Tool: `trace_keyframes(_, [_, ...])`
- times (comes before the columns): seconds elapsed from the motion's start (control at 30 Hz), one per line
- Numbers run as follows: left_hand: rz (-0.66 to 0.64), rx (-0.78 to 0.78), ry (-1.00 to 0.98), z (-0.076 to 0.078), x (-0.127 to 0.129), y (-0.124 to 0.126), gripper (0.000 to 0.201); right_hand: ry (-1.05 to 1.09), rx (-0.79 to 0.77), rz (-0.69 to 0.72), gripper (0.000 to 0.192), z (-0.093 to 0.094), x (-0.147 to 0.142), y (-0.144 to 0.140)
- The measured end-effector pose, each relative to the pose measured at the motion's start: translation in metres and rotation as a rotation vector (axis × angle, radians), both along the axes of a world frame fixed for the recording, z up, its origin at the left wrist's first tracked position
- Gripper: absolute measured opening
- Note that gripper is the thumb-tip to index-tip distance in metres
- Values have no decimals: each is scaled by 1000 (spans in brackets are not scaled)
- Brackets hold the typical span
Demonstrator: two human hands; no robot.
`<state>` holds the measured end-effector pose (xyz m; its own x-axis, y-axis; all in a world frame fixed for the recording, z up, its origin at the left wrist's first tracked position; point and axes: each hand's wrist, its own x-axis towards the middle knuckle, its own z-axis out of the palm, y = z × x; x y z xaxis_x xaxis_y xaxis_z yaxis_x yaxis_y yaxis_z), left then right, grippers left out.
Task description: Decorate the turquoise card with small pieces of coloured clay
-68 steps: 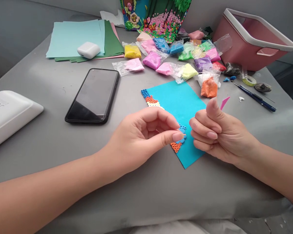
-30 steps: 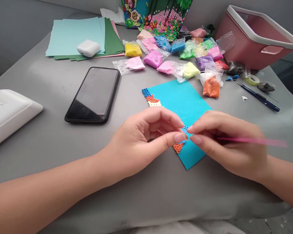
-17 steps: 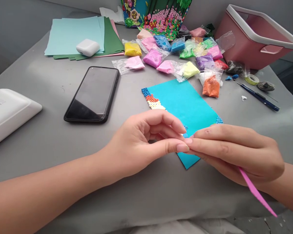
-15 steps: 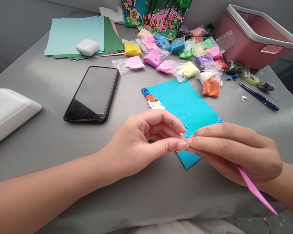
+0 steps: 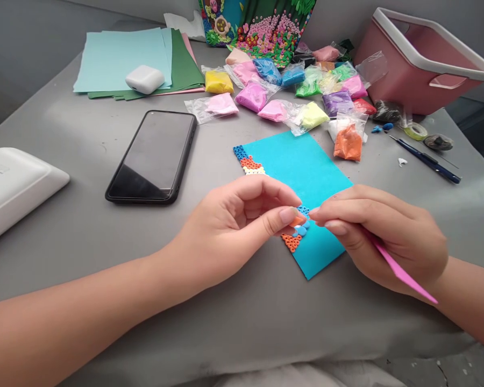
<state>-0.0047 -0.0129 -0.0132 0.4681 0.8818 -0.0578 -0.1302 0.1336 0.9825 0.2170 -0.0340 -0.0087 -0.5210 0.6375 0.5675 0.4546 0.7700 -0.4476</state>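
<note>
A turquoise sheet (image 5: 302,166) lies on the grey table, edged with small blue, orange and white clay rings (image 5: 246,161). My left hand (image 5: 234,226) pinches a small orange bit of clay (image 5: 296,220) between thumb and forefinger at the sheet's near-left edge, over blue and orange clay dots (image 5: 296,236). My right hand (image 5: 387,236) holds a thin pink modelling tool (image 5: 403,274) that sticks out toward me, and its fingertips meet my left fingertips at the clay.
A black phone (image 5: 155,156) lies left of the sheet. Several bags of coloured clay (image 5: 282,91) sit behind it. Also there are a pink bin (image 5: 423,64), a blue tool (image 5: 427,160), paper sheets (image 5: 121,59) with a white case (image 5: 144,79), and a white box (image 5: 12,185) at far left.
My right hand turned from a raised thumb to fingers pointing at my left fingertips, and the pink tool swung round toward me. Both hands dipped nearer me, then moved back up the sheet.
</note>
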Motion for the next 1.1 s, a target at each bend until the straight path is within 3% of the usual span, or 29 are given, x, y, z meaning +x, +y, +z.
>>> trace_keyframes(0.4, [-103, -15, -67, -3, -3, -1, 11, -26, -34, 4, 16, 3, 0, 0])
trace_keyframes(0.73, [-13, 46, 28, -2, -3, -3, 9, -26, -44, 19, 15, 2, 2, 5])
trace_keyframes(0.87, [34, 211, 148, -4, -5, -7, 4, -115, 31, -14, 12, 5, 6, 3])
trace_keyframes(1.0, [23, 464, 263, -8, -7, -10, 13, -184, 48, -9, 15, 6, 12, 2])
trace_keyframes(1.1, [-15, 522, 344, -11, -9, -9, 18, -198, 10, 32, 5, 7, 15, 4])
